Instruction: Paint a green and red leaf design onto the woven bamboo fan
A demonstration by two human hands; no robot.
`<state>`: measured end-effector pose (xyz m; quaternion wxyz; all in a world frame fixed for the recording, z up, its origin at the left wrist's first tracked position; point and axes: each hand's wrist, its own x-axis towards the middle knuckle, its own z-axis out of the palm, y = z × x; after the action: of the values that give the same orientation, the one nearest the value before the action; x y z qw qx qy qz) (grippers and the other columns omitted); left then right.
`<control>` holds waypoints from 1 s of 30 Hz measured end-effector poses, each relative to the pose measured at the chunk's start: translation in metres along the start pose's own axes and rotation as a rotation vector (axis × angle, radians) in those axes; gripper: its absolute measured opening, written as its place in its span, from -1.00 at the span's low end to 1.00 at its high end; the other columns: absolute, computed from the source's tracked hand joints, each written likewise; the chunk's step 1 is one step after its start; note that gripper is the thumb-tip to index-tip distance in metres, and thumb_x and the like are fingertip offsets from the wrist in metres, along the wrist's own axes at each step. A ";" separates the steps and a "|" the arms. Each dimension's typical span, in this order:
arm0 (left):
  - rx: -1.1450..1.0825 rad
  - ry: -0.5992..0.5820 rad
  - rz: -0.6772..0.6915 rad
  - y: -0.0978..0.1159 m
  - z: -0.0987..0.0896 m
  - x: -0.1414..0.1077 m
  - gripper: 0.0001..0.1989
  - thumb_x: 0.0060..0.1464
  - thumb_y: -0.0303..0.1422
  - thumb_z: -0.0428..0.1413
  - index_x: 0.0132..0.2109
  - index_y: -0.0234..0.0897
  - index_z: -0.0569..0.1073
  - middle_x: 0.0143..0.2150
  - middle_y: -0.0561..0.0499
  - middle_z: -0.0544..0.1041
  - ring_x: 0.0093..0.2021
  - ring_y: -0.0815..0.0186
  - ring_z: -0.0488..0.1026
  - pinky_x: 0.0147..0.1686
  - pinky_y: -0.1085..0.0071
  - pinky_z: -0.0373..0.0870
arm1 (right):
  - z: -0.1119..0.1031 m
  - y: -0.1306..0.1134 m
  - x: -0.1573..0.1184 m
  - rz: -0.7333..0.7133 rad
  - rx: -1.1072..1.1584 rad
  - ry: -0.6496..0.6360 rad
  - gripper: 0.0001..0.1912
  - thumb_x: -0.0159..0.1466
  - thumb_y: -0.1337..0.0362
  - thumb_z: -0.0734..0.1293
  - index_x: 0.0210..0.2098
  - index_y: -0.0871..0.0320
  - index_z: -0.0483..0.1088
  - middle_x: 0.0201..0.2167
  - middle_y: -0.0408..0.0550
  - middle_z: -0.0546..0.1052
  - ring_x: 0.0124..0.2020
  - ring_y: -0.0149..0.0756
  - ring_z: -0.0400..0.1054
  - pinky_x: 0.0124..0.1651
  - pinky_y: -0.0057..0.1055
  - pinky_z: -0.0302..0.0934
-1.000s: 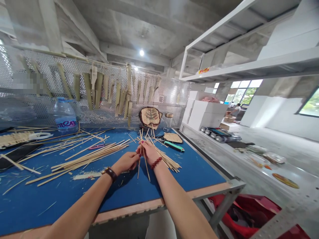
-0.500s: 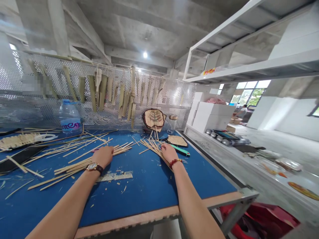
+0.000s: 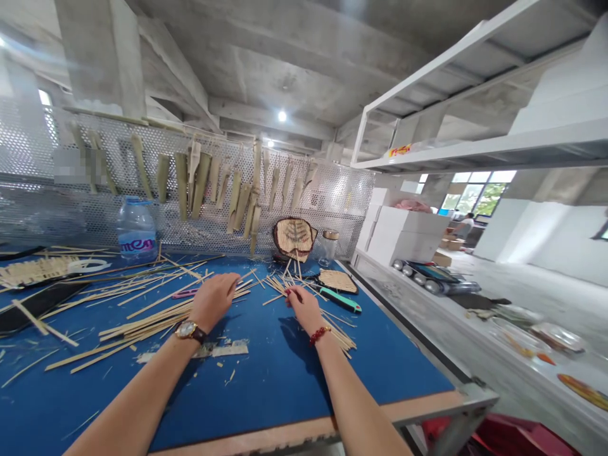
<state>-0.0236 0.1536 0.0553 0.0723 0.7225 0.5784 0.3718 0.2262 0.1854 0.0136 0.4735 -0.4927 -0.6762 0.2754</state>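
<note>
My left hand (image 3: 216, 303), with a watch on its wrist, is over the inner end of a bundle of thin bamboo strips (image 3: 156, 316). Its fingers are curled together, and whatever they may grip is hidden. Opposite it, my right hand (image 3: 304, 310), wearing a red bead bracelet, hovers by a second pile of bamboo strips (image 3: 338, 329). The fingertips there are bent in a pinch; I cannot make out anything between them. A green-handled knife (image 3: 339, 299) lies just right of that hand, and a pink tool (image 3: 184, 294) lies left of my left hand.
A woven fan-shaped piece (image 3: 294, 237) stands at the back beside a glass jar (image 3: 327, 248). A flat woven piece (image 3: 336, 280) lies near the knife. A large water bottle (image 3: 137, 231) stands back left. A scrap-covered pale strip (image 3: 230, 349) lies on the blue table (image 3: 266, 392).
Both hands have moved inward, towards each other. My right hand has come off the right pile, uncovering more of its strips. The view has shifted slightly.
</note>
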 end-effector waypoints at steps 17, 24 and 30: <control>-0.834 -0.751 -0.349 0.055 0.034 -0.046 -0.60 -0.04 0.00 0.09 -0.30 -0.28 0.38 -0.38 -0.11 0.63 -0.44 0.26 0.56 -0.46 0.44 0.34 | 0.019 -0.015 -0.016 0.241 0.603 -0.309 -0.75 0.12 0.10 0.40 -0.41 0.12 0.35 -0.56 -0.20 0.39 -0.57 -0.43 0.24 -0.46 -0.47 0.13; -0.837 -0.702 -0.362 0.044 0.035 -0.037 -0.62 -0.03 -0.01 0.12 -0.35 -0.28 0.41 -0.47 -0.03 0.57 -0.53 0.35 0.45 -0.57 0.50 0.21 | 0.023 -0.016 -0.022 0.294 0.557 -0.467 -0.78 0.16 0.17 0.38 -0.38 0.17 0.31 -0.56 -0.18 0.39 -0.57 -0.48 0.22 -0.45 -0.51 0.12; -0.795 -0.667 -0.388 0.029 0.038 -0.017 -0.77 0.01 -0.19 0.15 -0.31 -0.26 0.38 -0.39 0.00 0.55 -0.49 0.39 0.44 -0.56 0.53 0.21 | 0.022 -0.018 -0.023 0.283 0.492 -0.465 -0.86 0.21 0.24 0.33 -0.34 0.19 0.32 -0.56 -0.19 0.42 -0.56 -0.47 0.26 -0.45 -0.52 0.13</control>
<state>0.0216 0.1420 0.0357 0.5858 0.5983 0.4619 0.2924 0.2001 0.1598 0.0109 0.3688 -0.3769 -0.6043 0.5973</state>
